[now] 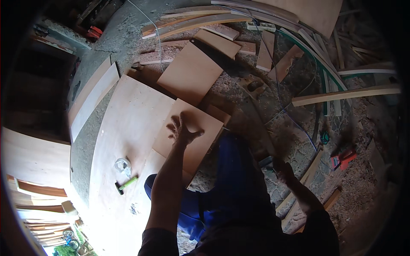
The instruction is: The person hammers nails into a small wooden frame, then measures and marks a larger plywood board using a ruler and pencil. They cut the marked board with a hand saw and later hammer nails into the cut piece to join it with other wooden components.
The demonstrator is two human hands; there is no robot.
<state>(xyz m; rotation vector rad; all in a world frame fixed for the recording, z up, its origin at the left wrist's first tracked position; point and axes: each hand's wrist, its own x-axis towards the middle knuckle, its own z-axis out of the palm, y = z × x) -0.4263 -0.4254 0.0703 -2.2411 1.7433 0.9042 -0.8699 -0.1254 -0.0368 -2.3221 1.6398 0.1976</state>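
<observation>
On the big sheet [124, 115], at its right edge, lies the board [204, 138]. It looks almost square, so I can't tell which way is longer; two of its sides slant up to the right. The left hand [183, 132] is over it, its grip loose, fingers spread and pointing away from the person. Right of the sheet is the right hand [285, 173]; it's too dark to tell what its grip has. The hammer [127, 183] lies on the sheet, its green handle slanting up to the right.

To your left, 1 hammer [127, 182] lay on the plywood sheet [128, 115]; before you lay the plywood board [198, 146], with the handsaw [218, 59] beyond.
</observation>
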